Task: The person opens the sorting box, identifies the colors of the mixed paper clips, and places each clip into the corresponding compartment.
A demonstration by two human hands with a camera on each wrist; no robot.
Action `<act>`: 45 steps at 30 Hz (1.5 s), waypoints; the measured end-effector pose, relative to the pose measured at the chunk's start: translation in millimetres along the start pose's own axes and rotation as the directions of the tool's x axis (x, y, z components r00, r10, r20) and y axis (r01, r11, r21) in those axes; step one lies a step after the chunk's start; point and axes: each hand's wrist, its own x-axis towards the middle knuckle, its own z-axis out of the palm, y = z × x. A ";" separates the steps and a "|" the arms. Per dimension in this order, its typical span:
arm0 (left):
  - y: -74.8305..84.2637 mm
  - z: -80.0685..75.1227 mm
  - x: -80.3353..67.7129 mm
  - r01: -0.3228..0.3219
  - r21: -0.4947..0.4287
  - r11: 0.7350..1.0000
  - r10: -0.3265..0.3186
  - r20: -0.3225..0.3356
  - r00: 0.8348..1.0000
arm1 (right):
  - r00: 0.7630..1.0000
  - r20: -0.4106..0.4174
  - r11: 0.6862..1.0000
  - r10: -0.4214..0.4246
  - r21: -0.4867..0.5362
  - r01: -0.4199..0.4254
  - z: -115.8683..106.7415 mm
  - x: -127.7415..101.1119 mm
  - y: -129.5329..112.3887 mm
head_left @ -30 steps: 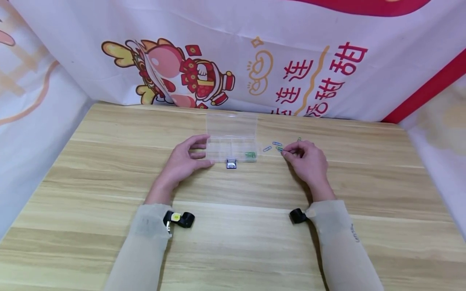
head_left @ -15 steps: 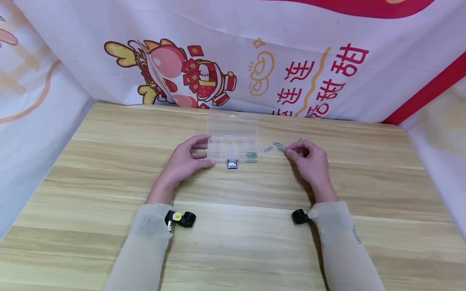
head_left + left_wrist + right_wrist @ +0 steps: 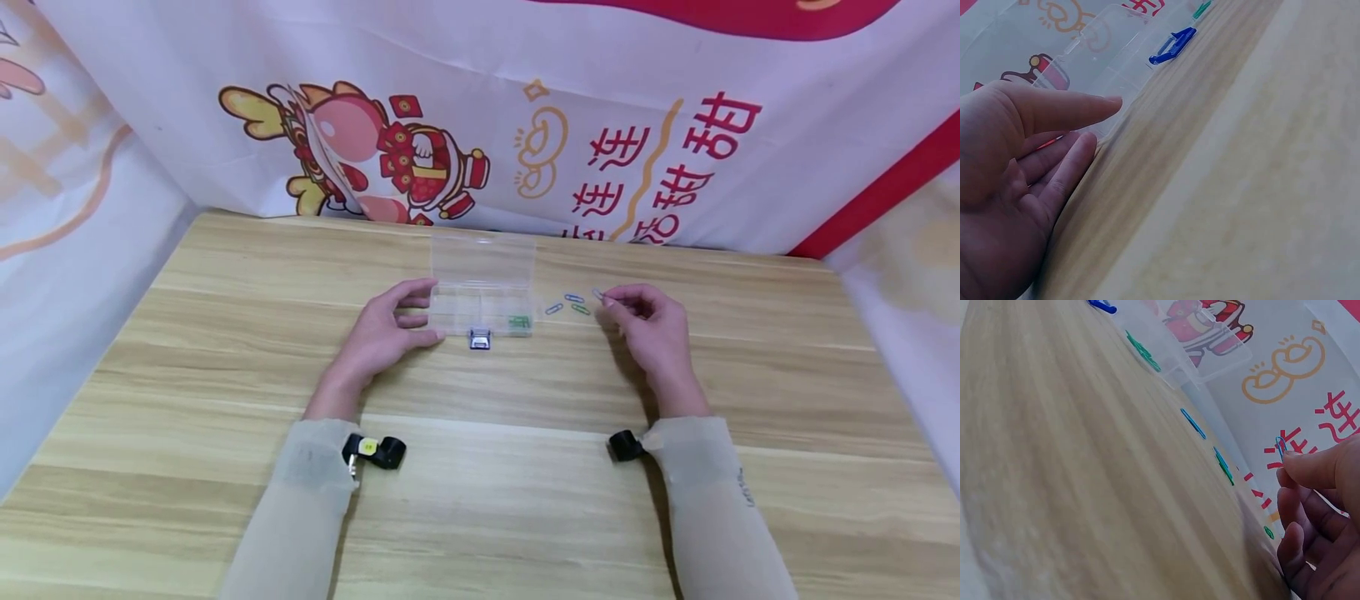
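Note:
A clear plastic compartment box (image 3: pixel 491 302) stands on the table with its lid raised. Around its left end my left hand (image 3: pixel 385 329) grips, thumb at the front corner and fingers along the side and back corner. Several green paper clips (image 3: pixel 519 322) lie in its front right compartment. My right hand (image 3: pixel 647 327) pinches a blue paper clip (image 3: pixel 1280 445) between thumb and index finger, raised off the table. Between box and hand lie two blue paper clips (image 3: pixel 553 309) and a green paper clip (image 3: pixel 581 309). Another green clip (image 3: pixel 1269 532) shows below the right hand in the right wrist view.
A blue latch (image 3: pixel 480 339) sticks out from the box's front edge. The wooden tabletop (image 3: pixel 480 500) meets a printed white cloth (image 3: pixel 450 50) at the back. A black wrist camera (image 3: pixel 624 446) sits by the right sleeve, another camera (image 3: pixel 388 452) by the left.
My right hand has drawn a blue paper clip away from beside the green one and lifted it, shifting slightly right. The left hand keeps its place on the box.

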 end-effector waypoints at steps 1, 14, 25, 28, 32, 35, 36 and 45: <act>0.1 0.1 0.1 0.000 0.000 1.000 0.000 0.001 1.000 | 1.000 0.004 1.000 -0.005 -0.004 0.005 0.6 -0.3 -0.5; -1.3 -0.6 3.2 -0.009 0.013 1.000 0.009 -0.004 1.000 | 0.990 0.102 0.995 -0.097 -0.017 0.099 26.1 -4.3 -17.1; -1.7 3.9 1.0 0.003 0.001 1.000 -0.003 -0.001 1.000 | 0.973 0.181 0.988 -0.146 -0.019 0.152 59.9 -6.2 -28.1; -1.6 5.1 0.8 0.002 -0.006 1.000 -0.002 -0.003 1.000 | 0.973 0.185 0.990 -0.138 -0.007 0.142 64.6 -6.4 -31.0; -1.2 5.7 1.6 -0.003 -0.010 1.000 0.003 -0.006 1.000 | 0.972 0.188 0.990 -0.142 0.003 0.144 68.1 -6.2 -33.3; -1.4 5.1 2.2 0.000 -0.006 1.000 0.000 -0.008 1.000 | 0.972 0.188 0.989 -0.144 0.007 0.145 69.6 -5.7 -33.2; -1.5 4.8 2.3 0.002 -0.005 1.000 -0.002 -0.008 1.000 | 0.972 0.188 0.990 -0.142 0.006 0.144 70.0 -5.6 -33.0; 0.8 1.8 1.3 -0.004 -0.001 1.000 0.004 -0.014 1.000 | 0.974 0.188 0.992 -0.126 -0.008 0.130 72.8 -6.6 -35.8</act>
